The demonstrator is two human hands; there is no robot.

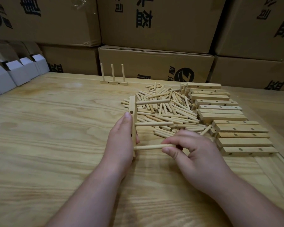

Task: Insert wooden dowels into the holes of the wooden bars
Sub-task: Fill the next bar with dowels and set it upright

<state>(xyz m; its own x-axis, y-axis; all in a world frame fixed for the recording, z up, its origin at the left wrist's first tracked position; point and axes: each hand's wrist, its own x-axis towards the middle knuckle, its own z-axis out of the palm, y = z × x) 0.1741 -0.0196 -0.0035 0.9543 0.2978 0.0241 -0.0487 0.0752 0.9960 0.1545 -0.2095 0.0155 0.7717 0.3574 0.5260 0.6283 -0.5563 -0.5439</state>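
Observation:
My left hand (120,141) grips a wooden bar (132,108) that stands on edge, running away from me. Two dowels, the far one (152,102) and the middle one (154,123), stick out of its right face. My right hand (192,154) pinches a third dowel (147,147) whose left end meets the bar's near end. A heap of loose dowels (167,110) lies just beyond my right hand. Several loose bars (228,122) with holes are stacked at the right.
A finished bar with three upright dowels (113,82) stands at the table's (47,128) far edge. White folded cartons (15,74) sit at the far left. Stacked brown cardboard boxes (154,30) wall off the back.

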